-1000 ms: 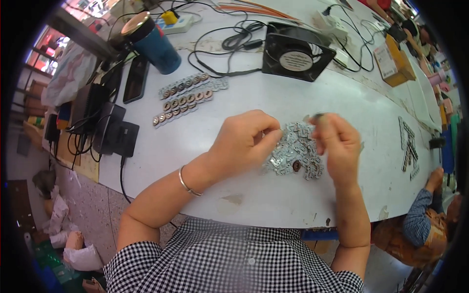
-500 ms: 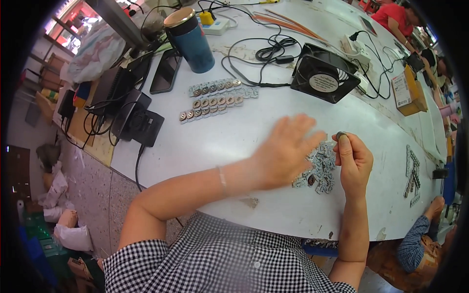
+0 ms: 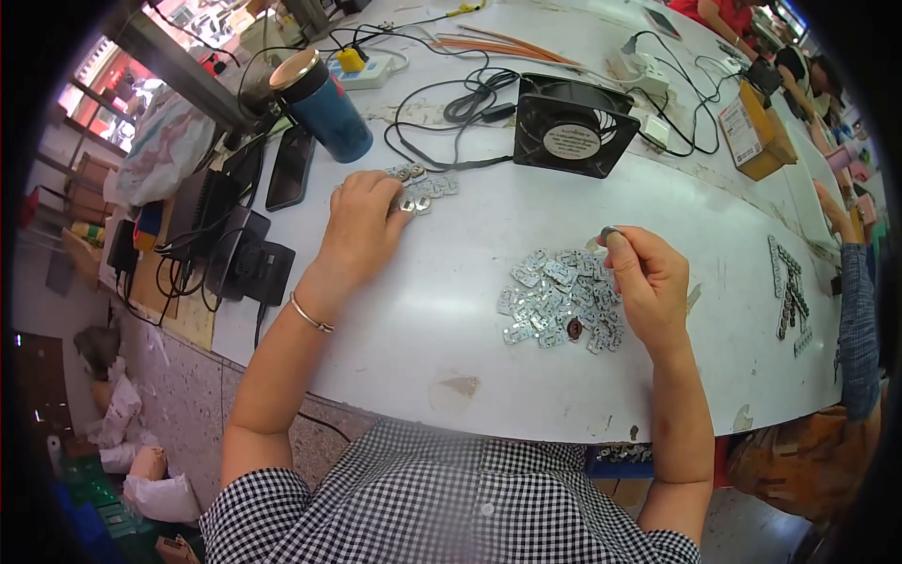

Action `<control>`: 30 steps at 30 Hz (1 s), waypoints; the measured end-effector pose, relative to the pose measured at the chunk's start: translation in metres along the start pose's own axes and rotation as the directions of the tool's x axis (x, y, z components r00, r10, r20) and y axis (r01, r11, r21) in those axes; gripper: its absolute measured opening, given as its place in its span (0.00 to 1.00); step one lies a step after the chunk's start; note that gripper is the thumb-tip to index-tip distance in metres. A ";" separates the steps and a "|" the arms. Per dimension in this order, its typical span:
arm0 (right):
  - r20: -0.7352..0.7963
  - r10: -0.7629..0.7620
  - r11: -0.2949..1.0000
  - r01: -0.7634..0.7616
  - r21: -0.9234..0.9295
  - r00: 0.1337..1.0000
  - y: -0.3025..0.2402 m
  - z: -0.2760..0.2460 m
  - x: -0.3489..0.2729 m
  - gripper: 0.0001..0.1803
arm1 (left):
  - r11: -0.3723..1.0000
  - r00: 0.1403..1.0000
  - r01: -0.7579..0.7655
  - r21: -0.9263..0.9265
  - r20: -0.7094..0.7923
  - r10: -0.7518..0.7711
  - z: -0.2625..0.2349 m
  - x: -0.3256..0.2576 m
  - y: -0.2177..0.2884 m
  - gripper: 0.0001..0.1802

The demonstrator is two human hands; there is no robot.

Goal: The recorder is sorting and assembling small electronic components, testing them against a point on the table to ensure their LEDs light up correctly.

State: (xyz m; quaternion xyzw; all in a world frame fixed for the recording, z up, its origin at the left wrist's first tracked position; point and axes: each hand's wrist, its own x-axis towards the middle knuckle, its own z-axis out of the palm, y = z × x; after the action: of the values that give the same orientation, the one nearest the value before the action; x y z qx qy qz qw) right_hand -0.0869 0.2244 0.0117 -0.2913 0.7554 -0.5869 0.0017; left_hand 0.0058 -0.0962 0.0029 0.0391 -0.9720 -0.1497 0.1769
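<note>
Metal plates [image 3: 550, 301]: small, silver-grey, heaped loosely in one pile; directly on the wearer's side of the black fan, apart from it.
White table [image 3: 442, 320]: bears the pile and the fan; extends to every side of the fan, its surface marked by worn patches.
Black fan [image 3: 571, 127]: landmark; square-framed, standing on edge, a pale round label at its hub, a black cable [image 3: 413, 155] running off to its left.
Blue tumbler [image 3: 331, 117]: left of the fan, upright, with a copper-toned lid.
Yellow-brown carton [image 3: 756, 132]: right of the fan, well apart.
Left hand [image 3: 362, 226]: left of the fan and nearer the wearer, over the rows of plates; fingers close together and bent downward, tips hidden; whether they grip anything cannot be told.
Right hand [image 3: 650, 273]: nearer the wearer than the fan and slightly right, beside the pile; thumb and index finger pinching a small round piece [image 3: 610, 231].
Phone [image 3: 289, 169]: left of the fan, dark screen upward.
Rows of plates [image 3: 437, 186]: left of the fan, slightly nearer the wearer; several carry round metal inserts; partly covered by the left hand.
Brown round part [image 3: 574, 329]: wearer's side of the fan, lying in the pile.
</note>
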 end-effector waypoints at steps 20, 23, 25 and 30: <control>0.663 -0.304 0.786 0.573 -0.231 0.684 -0.015 0.044 -0.014 0.02 | 0.081 0.855 0.479 -0.874 0.486 0.182 -0.009 0.012 0.072 0.27; 0.677 -0.225 0.759 0.562 -0.330 0.701 -0.016 0.025 -0.010 0.02 | 0.056 0.852 0.444 -0.894 0.441 0.282 0.003 0.018 0.077 0.28; 0.665 -0.218 0.780 0.537 -0.321 0.715 -0.012 0.010 -0.009 0.03 | 0.115 0.850 0.415 -0.903 0.429 0.306 0.009 0.023 0.084 0.28; 0.578 -0.290 0.793 0.530 -0.300 0.762 -0.021 0.001 -0.004 0.04 | 0.133 0.843 0.411 -0.902 0.431 0.322 0.016 0.030 0.096 0.20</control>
State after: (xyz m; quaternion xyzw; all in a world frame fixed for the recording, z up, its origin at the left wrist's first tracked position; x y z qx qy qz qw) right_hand -0.0743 0.2220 0.0283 -0.5889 0.7562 -0.2852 -0.0005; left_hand -0.0301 -0.0044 0.0280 -0.0999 -0.6291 -0.7605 -0.1259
